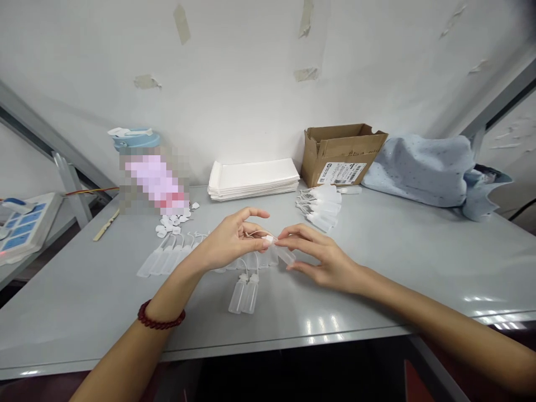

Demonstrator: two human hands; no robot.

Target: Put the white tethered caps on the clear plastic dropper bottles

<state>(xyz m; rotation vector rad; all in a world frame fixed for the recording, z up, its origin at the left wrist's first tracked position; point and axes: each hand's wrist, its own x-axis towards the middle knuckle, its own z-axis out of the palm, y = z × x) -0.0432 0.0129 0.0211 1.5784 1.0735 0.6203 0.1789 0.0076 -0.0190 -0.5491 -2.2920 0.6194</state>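
Observation:
Above the middle of the table, a small translucent plastic bottle (pixel 286 255) with a white cap and a thin strap or tube is tilted between both hands. My left hand (pixel 230 237) pinches the bottle at its white cap with thumb and fingertips. My right hand (pixel 320 258) grips its body from the right, the thumb underneath. Beneath and in front of my left hand lie two similar capped bottles (pixel 243 295). A row of such bottles (pixel 165 258) lies to the left and runs behind my left hand, partly hidden.
Several white caps (pixel 168 221) are scattered beside a blurred pinkish object (pixel 153 178) at the back left. At the rear are a stack of white envelopes (pixel 253 177), a cardboard box (pixel 341 153) and a blue cloth (pixel 419 170). More bottles (pixel 321 206) lie before the box.

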